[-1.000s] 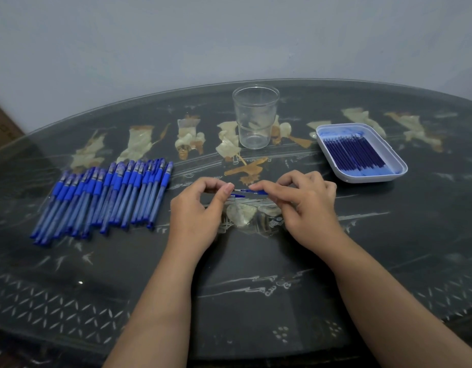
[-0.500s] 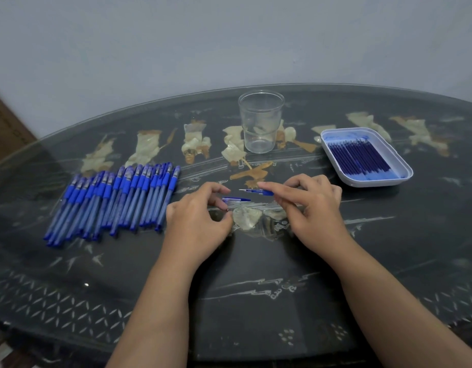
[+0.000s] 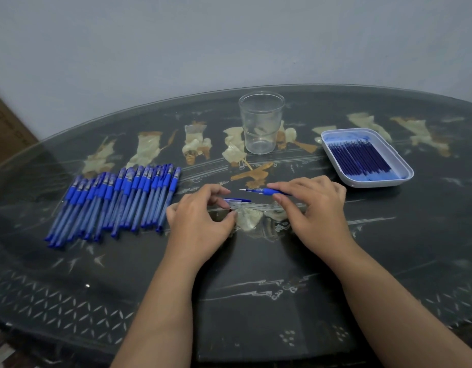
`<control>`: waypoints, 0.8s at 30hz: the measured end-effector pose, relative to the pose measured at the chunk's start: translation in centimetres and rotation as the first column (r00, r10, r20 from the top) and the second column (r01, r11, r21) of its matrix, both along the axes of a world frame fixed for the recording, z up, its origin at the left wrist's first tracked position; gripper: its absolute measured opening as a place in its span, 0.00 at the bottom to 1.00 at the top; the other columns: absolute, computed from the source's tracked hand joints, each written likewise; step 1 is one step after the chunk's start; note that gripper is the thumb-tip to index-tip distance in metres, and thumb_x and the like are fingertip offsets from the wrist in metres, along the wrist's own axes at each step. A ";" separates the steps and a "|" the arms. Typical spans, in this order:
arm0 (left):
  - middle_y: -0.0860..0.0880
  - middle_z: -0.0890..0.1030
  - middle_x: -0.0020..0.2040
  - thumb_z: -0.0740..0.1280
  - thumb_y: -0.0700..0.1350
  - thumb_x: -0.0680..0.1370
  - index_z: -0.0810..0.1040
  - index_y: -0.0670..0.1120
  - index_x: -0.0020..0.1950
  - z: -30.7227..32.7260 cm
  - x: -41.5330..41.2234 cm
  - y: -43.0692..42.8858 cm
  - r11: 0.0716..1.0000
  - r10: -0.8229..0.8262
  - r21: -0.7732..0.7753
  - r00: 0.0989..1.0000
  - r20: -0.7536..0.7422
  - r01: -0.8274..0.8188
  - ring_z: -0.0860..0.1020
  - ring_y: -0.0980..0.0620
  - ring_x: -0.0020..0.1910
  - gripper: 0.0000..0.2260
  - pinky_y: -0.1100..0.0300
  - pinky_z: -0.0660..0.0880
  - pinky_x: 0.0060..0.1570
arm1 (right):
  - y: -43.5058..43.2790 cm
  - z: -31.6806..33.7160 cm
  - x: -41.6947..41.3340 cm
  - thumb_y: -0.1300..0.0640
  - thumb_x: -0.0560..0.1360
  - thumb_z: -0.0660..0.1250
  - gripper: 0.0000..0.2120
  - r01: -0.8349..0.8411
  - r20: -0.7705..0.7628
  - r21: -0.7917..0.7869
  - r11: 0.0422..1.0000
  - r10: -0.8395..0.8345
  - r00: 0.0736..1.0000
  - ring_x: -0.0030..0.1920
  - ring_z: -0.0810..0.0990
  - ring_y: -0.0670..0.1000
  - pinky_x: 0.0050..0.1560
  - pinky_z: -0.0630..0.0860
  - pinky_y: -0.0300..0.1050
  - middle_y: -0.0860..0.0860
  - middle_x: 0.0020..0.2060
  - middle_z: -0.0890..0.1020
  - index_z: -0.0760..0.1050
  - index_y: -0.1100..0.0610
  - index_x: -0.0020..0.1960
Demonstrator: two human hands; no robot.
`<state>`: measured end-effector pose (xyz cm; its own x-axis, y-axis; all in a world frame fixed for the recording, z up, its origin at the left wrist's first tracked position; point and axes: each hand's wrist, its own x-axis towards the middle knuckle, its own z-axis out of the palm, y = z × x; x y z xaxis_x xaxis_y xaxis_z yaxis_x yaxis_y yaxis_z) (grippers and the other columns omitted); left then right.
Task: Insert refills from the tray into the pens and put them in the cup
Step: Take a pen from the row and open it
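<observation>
We hold one pen (image 3: 272, 192) above the middle of the table (image 3: 256, 301). Its long axis runs roughly parallel to the near edge, with the metal tip toward the left edge.

1. The right hand (image 3: 318, 208) pinches the pen at the blue grip section, thumb and forefinger curled round it. The rear of the barrel is hidden under the fingers, so we cannot tell whether it is open.
2. The left hand (image 3: 200, 219) pinches a clear cap (image 3: 236, 200) with a blue clip. The cap lies just beside the pen tip, apart from it and slightly toward the near edge.

The controlling relation is the position of the refills (image 3: 359, 158). They lie in the white tray (image 3: 373, 184) toward the far right of the table, beyond the right hand and to its right. The right hand is the nearer one; the left hand is well apart from the tray. The refills run obliquely, from far left to near right, so they are not aligned with the pen axis.

We judge that fetching a refill comes next. Both hands are occupied, so one must first free itself (most likely the left, by setting the cap down).

The cup (image 3: 261, 123) stands upright at the middle of the far edge and holds no pens. The row of pens (image 3: 118, 200) lies toward the left edge, near the left hand.
</observation>
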<state>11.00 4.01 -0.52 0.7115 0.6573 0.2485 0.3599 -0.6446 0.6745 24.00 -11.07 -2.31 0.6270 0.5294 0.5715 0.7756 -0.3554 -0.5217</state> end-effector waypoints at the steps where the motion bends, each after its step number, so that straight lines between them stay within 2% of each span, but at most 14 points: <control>1: 0.62 0.80 0.42 0.75 0.49 0.71 0.75 0.61 0.52 0.0 0.0 0.0 1.000 0.004 -0.005 1.000 0.009 -0.004 0.74 0.63 0.54 0.14 0.62 0.53 0.51 | 0.0 0.1 -0.1 0.47 0.76 0.66 0.10 0.008 -0.001 0.008 1.000 -0.008 1.000 0.47 0.73 0.46 0.54 0.57 0.45 0.36 0.43 0.81 0.81 0.40 0.55; 4: 0.63 0.79 0.46 0.75 0.52 0.71 0.76 0.60 0.52 -0.2 0.0 0.0 0.999 0.029 0.021 0.998 0.059 -0.030 0.74 0.60 0.55 0.13 0.60 0.55 0.55 | -0.1 0.3 -0.4 0.48 0.76 0.66 0.10 0.017 0.007 0.032 0.999 -0.017 1.000 0.48 0.76 0.46 0.56 0.60 0.49 0.38 0.44 0.82 0.82 0.43 0.55; 7: 0.62 0.77 0.51 0.73 0.54 0.71 0.76 0.59 0.53 -0.1 0.0 -0.2 0.996 -0.004 0.087 0.979 0.203 -0.014 0.74 0.56 0.58 0.13 0.51 0.64 0.63 | -0.1 1.4 -0.4 0.47 0.74 0.66 0.11 0.043 -0.007 0.078 0.996 -0.042 0.999 0.49 0.74 0.47 0.54 0.63 0.49 0.41 0.45 0.79 0.82 0.45 0.54; 8: 0.62 0.78 0.52 0.73 0.55 0.71 0.76 0.58 0.53 0.2 0.1 -0.4 0.996 -0.043 0.091 0.963 0.266 0.019 0.75 0.57 0.57 0.13 0.51 0.68 0.62 | -0.1 1.9 -0.4 0.47 0.74 0.67 0.11 0.051 -0.025 0.104 0.993 -0.048 0.999 0.48 0.75 0.47 0.53 0.65 0.50 0.42 0.44 0.78 0.83 0.45 0.54; 10: 0.60 0.79 0.52 0.75 0.51 0.70 0.78 0.56 0.53 0.7 0.4 -1.0 0.993 -0.116 0.016 0.930 0.350 0.118 0.77 0.58 0.56 0.14 0.60 0.72 0.58 | 0.0 3.2 -0.7 0.48 0.73 0.70 0.10 0.038 -0.109 0.191 0.981 -0.017 0.994 0.44 0.78 0.48 0.52 0.72 0.52 0.43 0.41 0.80 0.83 0.46 0.52; 11: 0.59 0.81 0.52 0.77 0.48 0.69 0.79 0.55 0.53 0.9 0.6 -1.4 0.982 -0.138 -0.070 0.919 0.370 0.176 0.78 0.59 0.55 0.15 0.63 0.74 0.55 | 0.1 3.8 -0.9 0.50 0.72 0.72 0.08 0.023 -0.176 0.239 0.971 0.020 0.984 0.43 0.79 0.47 0.52 0.75 0.48 0.43 0.40 0.81 0.83 0.46 0.51; 13: 0.57 0.83 0.51 0.80 0.45 0.66 0.80 0.55 0.53 1.0 1.0 -2.1 0.923 -0.154 -0.267 0.901 0.404 0.278 0.80 0.57 0.54 0.18 0.61 0.77 0.53 | 0.3 4.8 -1.5 0.56 0.71 0.75 0.08 0.000 -0.313 0.317 0.948 0.105 0.944 0.41 0.81 0.44 0.48 0.75 0.36 0.43 0.37 0.84 0.83 0.46 0.48; 15: 0.54 0.84 0.50 0.80 0.42 0.65 0.81 0.53 0.52 1.0 1.3 -2.6 0.852 -0.157 -0.394 0.886 0.437 0.346 0.82 0.54 0.51 0.18 0.59 0.79 0.50 | 0.5 5.4 -2.0 0.59 0.70 0.76 0.09 -0.011 -0.439 0.366 0.931 0.183 0.879 0.41 0.83 0.41 0.48 0.76 0.34 0.44 0.36 0.85 0.83 0.47 0.46; 17: 0.51 0.84 0.48 0.80 0.38 0.65 0.81 0.48 0.51 1.0 1.5 -3.0 0.826 -0.160 -0.425 0.878 0.451 0.369 0.83 0.55 0.48 0.18 0.64 0.78 0.46 | 0.6 5.6 -2.3 0.60 0.70 0.76 0.08 -0.008 -0.531 0.396 0.918 0.236 0.814 0.43 0.84 0.44 0.51 0.78 0.41 0.45 0.37 0.86 0.83 0.48 0.45; 19: 0.53 0.85 0.46 0.79 0.37 0.66 0.81 0.49 0.49 1.0 1.7 -3.2 0.846 -0.157 -0.398 0.880 0.448 0.354 0.82 0.57 0.45 0.16 0.66 0.77 0.44 | 0.6 5.7 -2.4 0.60 0.69 0.76 0.08 -0.001 -0.579 0.412 0.911 0.263 0.772 0.44 0.85 0.46 0.53 0.79 0.45 0.47 0.37 0.86 0.84 0.50 0.46; 24: 0.57 0.85 0.44 0.78 0.37 0.67 0.82 0.54 0.46 1.0 1.7 -2.9 0.861 -0.133 -0.401 0.899 0.417 0.313 0.80 0.60 0.40 0.15 0.68 0.75 0.43 | 0.5 6.0 -2.5 0.59 0.70 0.76 0.09 0.035 -0.629 0.466 0.884 0.303 0.716 0.43 0.84 0.44 0.49 0.79 0.38 0.48 0.38 0.86 0.82 0.53 0.49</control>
